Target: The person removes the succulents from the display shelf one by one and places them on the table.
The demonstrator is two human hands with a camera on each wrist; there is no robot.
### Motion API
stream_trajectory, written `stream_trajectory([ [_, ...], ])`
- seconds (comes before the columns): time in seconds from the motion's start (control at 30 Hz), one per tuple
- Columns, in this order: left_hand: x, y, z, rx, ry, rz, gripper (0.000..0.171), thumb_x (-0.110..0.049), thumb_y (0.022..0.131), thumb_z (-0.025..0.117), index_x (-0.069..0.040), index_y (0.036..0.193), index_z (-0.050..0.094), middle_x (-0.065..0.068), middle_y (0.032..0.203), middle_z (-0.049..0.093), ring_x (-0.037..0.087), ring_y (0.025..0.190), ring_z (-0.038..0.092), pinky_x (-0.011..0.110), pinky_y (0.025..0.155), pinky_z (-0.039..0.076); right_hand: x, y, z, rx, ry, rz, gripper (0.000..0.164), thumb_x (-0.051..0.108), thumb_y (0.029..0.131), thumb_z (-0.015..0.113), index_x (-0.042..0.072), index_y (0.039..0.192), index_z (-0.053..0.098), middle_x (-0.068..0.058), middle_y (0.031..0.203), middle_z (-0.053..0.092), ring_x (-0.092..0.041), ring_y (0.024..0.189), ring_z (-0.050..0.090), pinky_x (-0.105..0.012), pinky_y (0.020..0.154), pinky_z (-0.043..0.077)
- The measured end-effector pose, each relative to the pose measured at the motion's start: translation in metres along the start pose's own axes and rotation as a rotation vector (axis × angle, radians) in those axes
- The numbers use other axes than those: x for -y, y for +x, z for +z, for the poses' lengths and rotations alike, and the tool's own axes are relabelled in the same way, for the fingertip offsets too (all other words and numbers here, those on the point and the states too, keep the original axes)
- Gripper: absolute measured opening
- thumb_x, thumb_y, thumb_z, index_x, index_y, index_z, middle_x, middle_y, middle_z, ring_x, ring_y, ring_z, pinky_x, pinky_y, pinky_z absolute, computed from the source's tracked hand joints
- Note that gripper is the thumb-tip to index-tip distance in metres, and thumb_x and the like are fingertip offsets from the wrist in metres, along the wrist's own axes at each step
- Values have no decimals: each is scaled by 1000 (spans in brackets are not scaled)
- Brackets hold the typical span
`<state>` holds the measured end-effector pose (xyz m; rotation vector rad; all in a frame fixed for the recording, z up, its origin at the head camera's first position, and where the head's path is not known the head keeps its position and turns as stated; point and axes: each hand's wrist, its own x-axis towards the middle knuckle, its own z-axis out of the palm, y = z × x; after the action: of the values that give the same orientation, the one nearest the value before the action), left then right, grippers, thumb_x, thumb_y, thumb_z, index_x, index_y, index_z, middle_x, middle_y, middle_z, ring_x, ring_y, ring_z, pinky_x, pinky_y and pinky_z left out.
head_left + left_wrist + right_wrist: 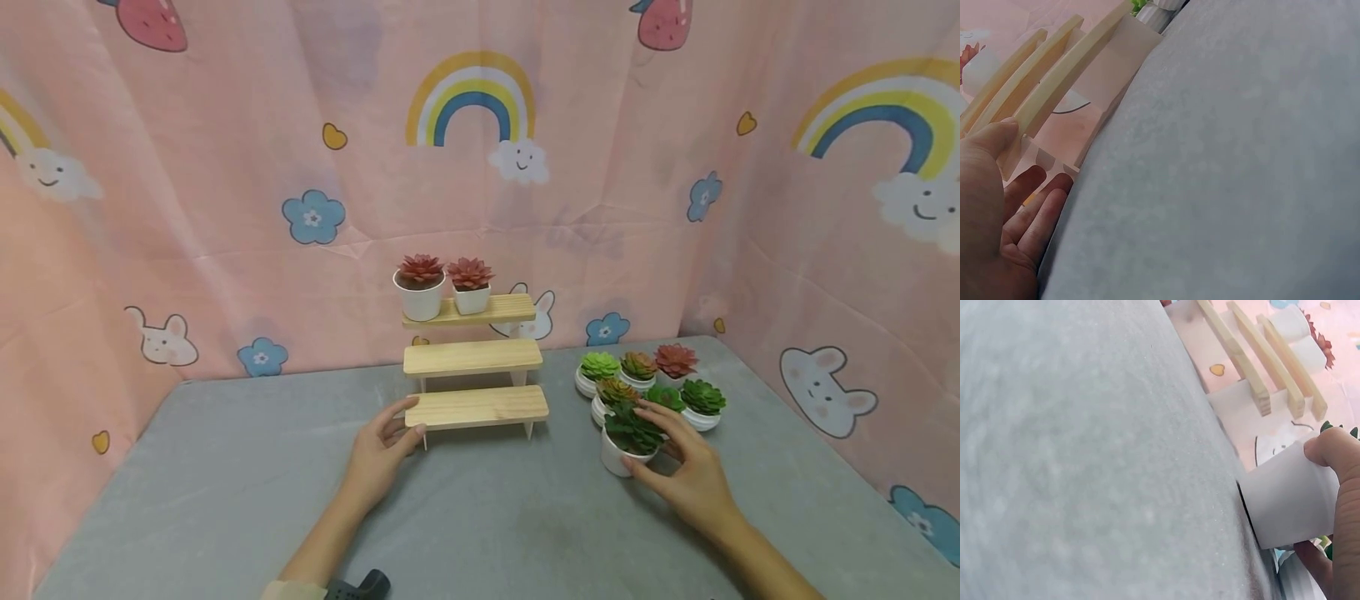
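A three-tier wooden display stand (pixel 476 407) with white supports stands near the back of the table. My left hand (pixel 380 450) pinches the left end of its lowest board, thumb at the front edge. In the left wrist view the thumb (pixel 1004 134) lies against the board's end, the other fingers below it. My right hand (pixel 686 475) grips a dark green potted succulent (pixel 633 429), thumb and fingers around its white pot (pixel 1291 494). The pot is upright, its base at the table surface. Two red succulents in white pots, one round (pixel 420 296) and one squarish (pixel 472 287), stand on the top tier.
Behind the right hand several small succulents cluster on the table: bright green (pixel 598 365), orange-green (pixel 638 365), red (pixel 676 361) and green (pixel 703 398). The grey tabletop (pixel 225 483) meets a pink patterned cloth (pixel 225 208) at the back and right.
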<state>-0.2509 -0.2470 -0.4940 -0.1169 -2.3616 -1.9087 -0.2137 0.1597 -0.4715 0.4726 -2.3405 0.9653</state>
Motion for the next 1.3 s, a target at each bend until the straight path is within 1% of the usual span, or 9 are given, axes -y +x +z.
stream_trajectory([
  [0.17,0,0,0,4,-1,-1,48,-19,94,73,-19,140,59,21,125,70,26,99,75,26,77,60,-2,-1,-1,-37,7,10,74,-4,65,92,11,132,65,-14,135,61,17,126,43,-1,78,43],
  [0.3,0,0,1,2,-4,-6,48,-21,93,74,-18,140,60,21,125,70,26,99,75,27,77,60,-3,-2,-1,-66,15,49,72,-3,66,91,12,132,66,-13,135,61,15,131,41,1,80,41],
  [0.4,-1,0,1,-3,-1,-8,48,-19,93,74,-18,140,60,21,124,71,26,99,75,27,77,60,-5,-2,-2,-53,28,58,74,-3,67,91,13,134,64,-13,137,60,14,135,38,1,81,41],
  [0.5,-1,1,1,-7,2,-5,48,-17,94,73,-17,140,59,21,124,71,25,98,75,26,76,60,-7,-2,-1,-38,34,48,77,-2,66,92,13,135,63,-14,136,59,14,135,37,2,82,40],
  [0.63,-1,0,1,-10,3,-4,49,-17,93,74,-18,140,59,21,123,71,25,97,75,25,75,60,-8,-2,1,-37,28,38,79,-2,65,93,12,136,62,-15,136,59,16,133,37,3,84,39],
  [0.87,-1,-1,0,-7,0,-2,49,-19,93,74,-17,140,59,21,124,71,25,97,75,24,75,59,-9,-2,1,-20,2,62,90,3,64,95,7,144,53,-18,138,57,22,122,41,4,85,39],
  [0.93,-1,-1,0,-6,0,-3,49,-19,93,74,-17,140,60,21,123,71,25,97,75,24,75,59,-9,-2,1,-12,-4,68,92,5,64,95,6,145,51,-18,139,57,23,121,40,4,84,39],
  [1.17,1,0,1,-13,10,12,49,-22,93,75,-17,140,59,22,123,71,26,98,75,25,75,60,-7,-2,1,11,18,92,96,8,65,95,9,148,48,-19,141,54,23,119,40,5,87,38],
  [1.3,1,0,1,-15,5,6,50,-24,92,76,-16,139,60,22,124,71,26,99,75,26,75,60,-6,-2,2,20,28,104,95,10,67,95,11,149,47,-17,143,54,23,121,39,5,90,37],
])
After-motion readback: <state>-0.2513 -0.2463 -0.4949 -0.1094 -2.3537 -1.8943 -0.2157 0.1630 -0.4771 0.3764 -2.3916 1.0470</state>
